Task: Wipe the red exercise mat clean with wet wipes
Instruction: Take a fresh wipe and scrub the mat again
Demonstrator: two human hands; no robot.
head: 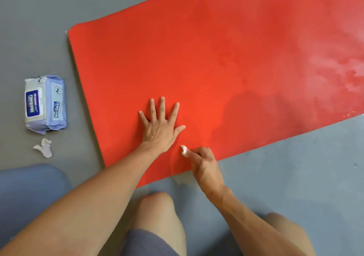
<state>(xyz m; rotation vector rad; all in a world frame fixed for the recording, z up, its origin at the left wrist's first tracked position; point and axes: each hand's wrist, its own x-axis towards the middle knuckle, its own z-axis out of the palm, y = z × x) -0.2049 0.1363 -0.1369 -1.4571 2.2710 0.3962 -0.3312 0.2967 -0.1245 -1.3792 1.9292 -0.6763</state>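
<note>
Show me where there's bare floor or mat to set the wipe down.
Free: the red mat beyond the left hand, and grey floor right of the right hand. Crowded: floor left of the mat, with the wipes pack and crumpled wipe.

We see a smooth matt mat (pixel 216 58), its right end shiny with wet streaks, on a dull grey floor (pixel 29 19). The pack (pixel 45 103) is glossy crinkled plastic; the wipe (pixel 184 150) soft cloth.
</note>
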